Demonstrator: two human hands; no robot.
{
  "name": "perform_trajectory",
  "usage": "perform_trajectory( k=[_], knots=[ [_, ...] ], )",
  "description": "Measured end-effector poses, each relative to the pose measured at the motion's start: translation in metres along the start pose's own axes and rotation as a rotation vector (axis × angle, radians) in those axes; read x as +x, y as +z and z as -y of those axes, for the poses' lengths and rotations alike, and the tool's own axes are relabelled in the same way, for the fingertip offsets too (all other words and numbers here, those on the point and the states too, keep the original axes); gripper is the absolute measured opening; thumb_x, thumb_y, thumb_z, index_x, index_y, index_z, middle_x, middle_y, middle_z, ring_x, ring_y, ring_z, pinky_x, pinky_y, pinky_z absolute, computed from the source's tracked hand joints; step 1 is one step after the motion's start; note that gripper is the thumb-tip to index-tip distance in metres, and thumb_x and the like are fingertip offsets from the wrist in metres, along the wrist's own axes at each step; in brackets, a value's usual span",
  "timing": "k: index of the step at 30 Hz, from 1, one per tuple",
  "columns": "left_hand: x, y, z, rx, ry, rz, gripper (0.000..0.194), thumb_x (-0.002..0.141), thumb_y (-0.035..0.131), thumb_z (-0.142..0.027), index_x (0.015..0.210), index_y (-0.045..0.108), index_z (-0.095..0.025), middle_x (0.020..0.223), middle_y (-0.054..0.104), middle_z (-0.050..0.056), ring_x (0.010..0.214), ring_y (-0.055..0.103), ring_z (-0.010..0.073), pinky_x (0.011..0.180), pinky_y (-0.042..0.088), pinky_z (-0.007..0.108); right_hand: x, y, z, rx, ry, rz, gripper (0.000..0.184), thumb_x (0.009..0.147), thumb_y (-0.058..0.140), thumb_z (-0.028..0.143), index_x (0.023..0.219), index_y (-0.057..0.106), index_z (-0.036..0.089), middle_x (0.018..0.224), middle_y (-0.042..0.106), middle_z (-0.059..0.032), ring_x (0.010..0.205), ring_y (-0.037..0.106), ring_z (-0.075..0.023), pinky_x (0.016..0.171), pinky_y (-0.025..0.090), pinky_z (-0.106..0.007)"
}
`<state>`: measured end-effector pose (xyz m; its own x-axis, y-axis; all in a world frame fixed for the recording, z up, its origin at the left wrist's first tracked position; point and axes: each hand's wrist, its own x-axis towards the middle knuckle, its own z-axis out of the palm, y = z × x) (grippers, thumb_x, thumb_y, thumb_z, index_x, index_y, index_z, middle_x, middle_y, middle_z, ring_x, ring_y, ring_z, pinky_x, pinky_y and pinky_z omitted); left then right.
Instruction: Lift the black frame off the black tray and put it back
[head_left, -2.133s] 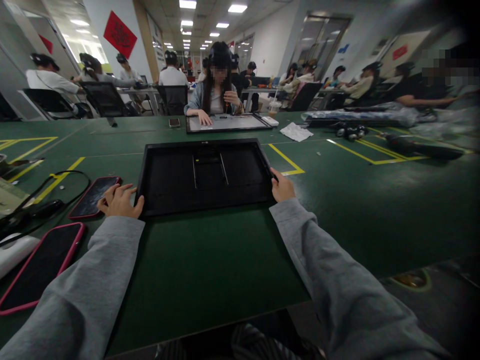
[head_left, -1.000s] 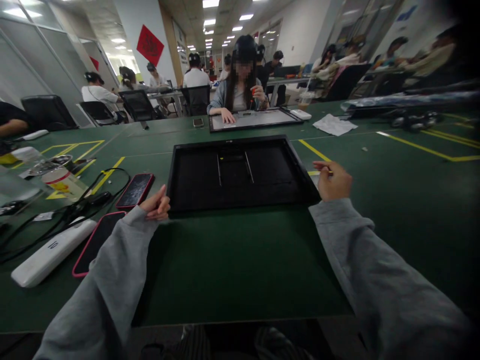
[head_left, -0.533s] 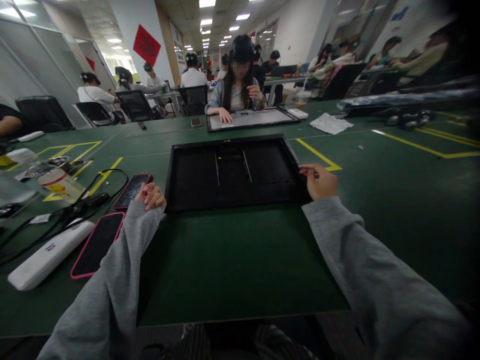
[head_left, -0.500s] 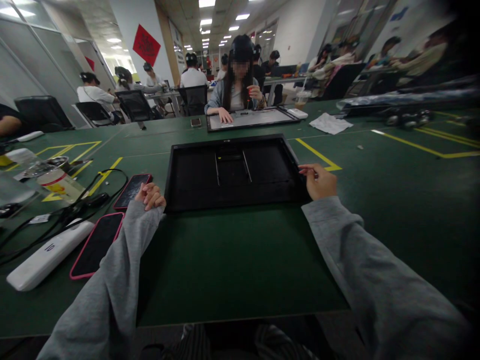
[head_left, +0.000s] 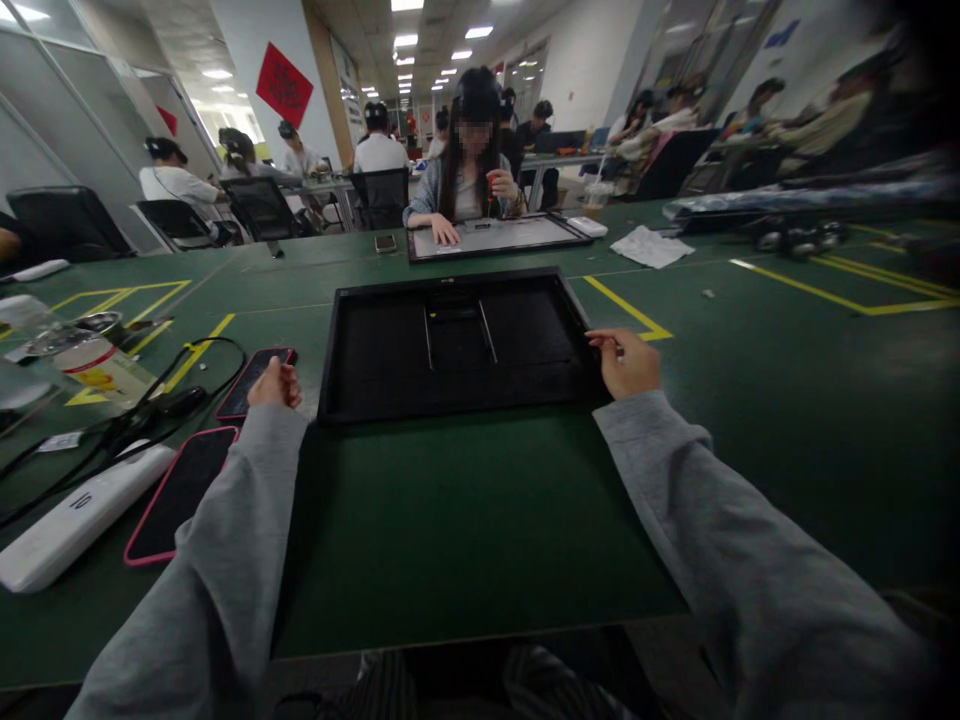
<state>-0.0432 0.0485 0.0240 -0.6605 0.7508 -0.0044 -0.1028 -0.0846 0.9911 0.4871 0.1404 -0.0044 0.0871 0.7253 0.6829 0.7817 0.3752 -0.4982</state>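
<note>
A black monitor casing [head_left: 390,345] lies flat on the green table, its raised rim around a shallow inside with two thin metal rails. My right hand [head_left: 630,362] is at its right rim, thumb and fingers pinched on the edge. My left hand [head_left: 275,385] is curled closed to the left of the casing, apart from it, and nothing shows in its fingers. Beside and partly behind that hand is a phone with a red edge [head_left: 244,385]. A second phone in a pink case [head_left: 180,495] lies nearer, partly under my left sleeve.
Black cables [head_left: 112,425], a white power bank [head_left: 82,515] and a clear bottle [head_left: 105,365] crowd the left. Across the table a person [head_left: 469,170] works over a grey panel [head_left: 510,235]. White tissue [head_left: 651,247] lies back right; yellow tape [head_left: 630,308] marks the table.
My left hand has moved slightly left, away from the casing, and turned with its thumb upward. My right hand stays at the right rim. The whole view has shifted a little.
</note>
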Motion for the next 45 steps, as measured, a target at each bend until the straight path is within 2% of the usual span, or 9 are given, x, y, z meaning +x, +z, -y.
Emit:
perform_trajectory(
  k=[4,11,15,21,28,31,37,41,45],
  knots=[
    [-0.009,0.006,0.007,0.666,0.347,-0.038,0.035,0.077,0.064,-0.046,0.095,0.068,-0.017,0.089,0.068,0.003,0.064,0.056,0.0099,0.068,0.047,0.024,0.0,-0.001,0.002,-0.001,-0.008,-0.006,0.032,0.083,0.041,0.015,0.095,0.07,0.02,0.088,0.071,-0.006,0.083,0.063,-0.0198,0.072,0.049,-0.032],
    [-0.026,0.007,0.003,1.189,0.421,0.092,0.048,0.08,0.057,-0.052,0.111,0.071,-0.018,0.09,0.069,0.006,0.078,0.063,0.0191,0.082,0.048,0.032,0.001,0.0,0.001,-0.071,0.009,0.019,0.034,0.083,0.041,0.015,0.099,0.07,0.02,0.093,0.068,-0.0085,0.091,0.061,-0.0225,0.084,0.048,-0.038],
    [-0.025,0.008,0.006,1.245,0.367,0.084,0.052,0.081,0.054,-0.056,0.114,0.071,-0.019,0.086,0.069,0.007,0.085,0.064,0.0236,0.082,0.048,0.035,-0.001,0.005,-0.011,-0.174,0.067,0.017,0.037,0.079,0.05,0.02,0.112,0.066,0.017,0.108,0.064,-0.0135,0.108,0.056,-0.0281,0.097,0.043,-0.046],
    [-0.027,0.008,0.011,1.291,0.393,0.105,0.056,0.081,0.053,-0.056,0.119,0.067,-0.018,0.083,0.069,0.007,0.085,0.064,0.0248,0.08,0.048,0.036,-0.006,0.012,-0.022,-0.133,0.231,0.22,0.056,0.079,0.053,0.019,0.136,0.051,0.016,0.126,0.062,-0.0128,0.114,0.058,-0.0276,0.102,0.044,-0.046],
    [-0.026,0.009,0.013,1.267,0.701,0.038,0.044,0.087,0.047,-0.044,0.115,0.067,-0.017,0.112,0.069,0.012,0.103,0.062,0.0258,0.089,0.044,0.037,-0.004,0.006,-0.014,-0.151,0.262,0.21,0.054,0.084,0.048,0.021,0.138,0.052,0.015,0.127,0.064,-0.0129,0.116,0.059,-0.0287,0.104,0.043,-0.046],
    [-0.029,0.01,0.007,1.117,0.842,-0.076,0.044,0.087,0.049,-0.044,0.117,0.066,-0.016,0.111,0.069,0.013,0.103,0.062,0.025,0.092,0.042,0.037,0.0,-0.004,0.0,-0.131,0.204,0.118,0.055,0.088,0.045,0.024,0.143,0.046,0.014,0.129,0.062,-0.0132,0.119,0.058,-0.0266,0.104,0.042,-0.043],
    [-0.044,0.006,-0.012,0.891,1.145,-0.332,0.051,0.086,0.051,-0.045,0.116,0.067,-0.007,0.107,0.068,0.019,0.104,0.061,0.0259,0.098,0.038,0.04,0.004,-0.026,0.024,-0.091,-0.059,-0.261,0.058,0.098,0.027,0.028,0.153,0.019,0.013,0.149,0.042,-0.0147,0.131,0.047,-0.0205,0.11,0.033,-0.038],
    [-0.048,0.004,-0.018,0.958,1.11,-0.262,0.049,0.087,0.053,-0.043,0.119,0.064,-0.008,0.113,0.066,0.019,0.109,0.059,0.027,0.102,0.031,0.044,0.006,-0.028,0.024,-0.113,-0.067,-0.311,0.059,0.098,0.026,0.029,0.153,0.017,0.012,0.147,0.044,-0.0143,0.13,0.048,-0.021,0.11,0.034,-0.041],
    [-0.042,0.006,-0.01,1.087,0.96,-0.114,0.045,0.091,0.049,-0.04,0.123,0.06,-0.01,0.122,0.064,0.017,0.117,0.058,0.0273,0.105,0.026,0.046,0.004,-0.019,0.017,-0.1,0.021,-0.103,0.058,0.095,0.03,0.027,0.152,0.027,0.016,0.14,0.053,-0.0116,0.126,0.052,-0.0242,0.107,0.038,-0.044]
  ],
)
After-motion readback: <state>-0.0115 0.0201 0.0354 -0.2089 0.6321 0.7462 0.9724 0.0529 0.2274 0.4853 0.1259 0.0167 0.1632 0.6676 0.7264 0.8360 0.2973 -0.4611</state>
